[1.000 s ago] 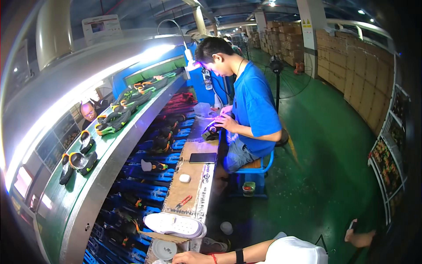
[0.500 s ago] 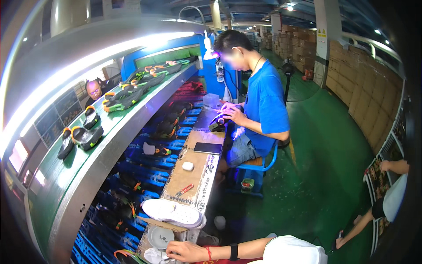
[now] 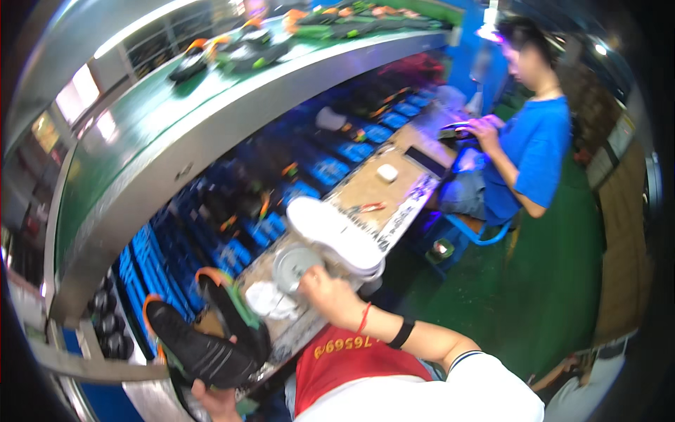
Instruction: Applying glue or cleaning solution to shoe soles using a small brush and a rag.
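Observation:
At the lower left, my left hand [image 3: 214,399] is closed on the heel end of a black shoe [image 3: 200,344] with an orange edge; part of the grip is hidden beneath it. A second black shoe [image 3: 235,316] with orange and green trim lies against it. My right hand [image 3: 330,295] has its fingers curled together at the edge of a round grey dish [image 3: 287,261]. Anything between these fingertips is too blurred to make out. Crumpled white cloth [image 3: 271,300] lies beside the dish, and a white clog [image 3: 334,232] sits just beyond it.
On the narrow worktop [image 3: 358,190] lie red-handled pliers [image 3: 370,207], a white case [image 3: 387,173] and a dark phone [image 3: 425,161]. Blue racks [image 3: 330,169] run alongside. A green conveyor [image 3: 133,169] carries shoes at left. A person in blue [image 3: 538,148] sits working at far right.
The view has swung left, bringing the black shoes and my left hand into sight. My right hand has shifted from beside the white cloth to the dish.

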Demonstrator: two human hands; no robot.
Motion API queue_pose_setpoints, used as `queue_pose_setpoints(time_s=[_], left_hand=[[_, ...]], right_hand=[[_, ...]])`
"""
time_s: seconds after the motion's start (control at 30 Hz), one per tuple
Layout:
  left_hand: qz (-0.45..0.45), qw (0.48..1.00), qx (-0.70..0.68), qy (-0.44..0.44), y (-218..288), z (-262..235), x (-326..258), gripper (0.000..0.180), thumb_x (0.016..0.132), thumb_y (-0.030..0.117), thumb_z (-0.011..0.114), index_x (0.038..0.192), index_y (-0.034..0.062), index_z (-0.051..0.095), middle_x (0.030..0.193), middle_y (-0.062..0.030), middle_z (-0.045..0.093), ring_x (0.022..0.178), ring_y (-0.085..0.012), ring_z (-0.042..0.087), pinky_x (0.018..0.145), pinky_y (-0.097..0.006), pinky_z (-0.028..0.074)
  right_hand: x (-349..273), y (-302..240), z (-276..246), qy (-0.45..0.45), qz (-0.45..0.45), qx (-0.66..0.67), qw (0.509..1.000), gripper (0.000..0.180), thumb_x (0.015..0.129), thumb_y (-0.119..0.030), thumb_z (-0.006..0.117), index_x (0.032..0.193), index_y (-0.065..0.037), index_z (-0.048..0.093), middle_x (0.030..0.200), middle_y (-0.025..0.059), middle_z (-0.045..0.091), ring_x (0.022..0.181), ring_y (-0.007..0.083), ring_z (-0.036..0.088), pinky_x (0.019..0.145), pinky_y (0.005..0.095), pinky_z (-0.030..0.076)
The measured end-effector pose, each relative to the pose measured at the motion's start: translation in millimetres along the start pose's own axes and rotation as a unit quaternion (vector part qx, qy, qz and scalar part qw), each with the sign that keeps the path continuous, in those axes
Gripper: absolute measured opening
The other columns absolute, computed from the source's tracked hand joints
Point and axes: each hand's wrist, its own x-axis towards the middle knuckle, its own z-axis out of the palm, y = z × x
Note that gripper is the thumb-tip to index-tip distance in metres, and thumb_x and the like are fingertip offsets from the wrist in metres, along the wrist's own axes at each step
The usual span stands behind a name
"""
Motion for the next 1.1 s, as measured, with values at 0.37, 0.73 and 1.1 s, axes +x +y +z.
queue_pose_setpoints(time_s=[0.37,0.73,1.1], left_hand=[[0.023,0.968,0.238,0.072,-20.8,11.0,1.8,0.101,0.06,0.024,0.091,0.138,-0.0029,0.035,0.129,-0.0094,0.051,0.115,-0.02,0.053,0.101,-0.035,0.042],[0.113,0.901,0.419,0.029,-29.8,16.3,12.0,0.116,0.059,0.013,0.09,0.141,0.0005,0.009,0.127,-0.0143,0.045,0.115,-0.0233,0.053,0.098,-0.037,0.045],[0.144,0.82,0.553,-0.029,-21.6,58.2,21.4,0.057,0.064,0.022,0.088,0.11,0.0025,0.06,0.105,-0.006,0.066,0.097,-0.0182,0.064,0.089,-0.033,0.049]], right_hand=[[27.2,20.1,18.8,-0.067,-0.022,0.019,0.997,0.014,0.089,-0.013,0.059,0.09,-0.002,0.052,0.094,0.0196,0.055,0.064,0.0389,0.063,0.056,0.0469,0.052],[36.2,10.0,6.1,-0.098,-0.034,0.009,0.995,0.013,0.09,-0.013,0.058,0.091,-0.001,0.053,0.098,0.0187,0.055,0.066,0.0387,0.064,0.057,0.046,0.053],[39.8,-23.8,-52.9,-0.125,-0.109,0.237,0.957,0.01,0.082,-0.004,0.066,0.091,-0.003,0.062,0.091,0.0124,0.06,0.076,0.0316,0.064,0.063,0.0382,0.052]])
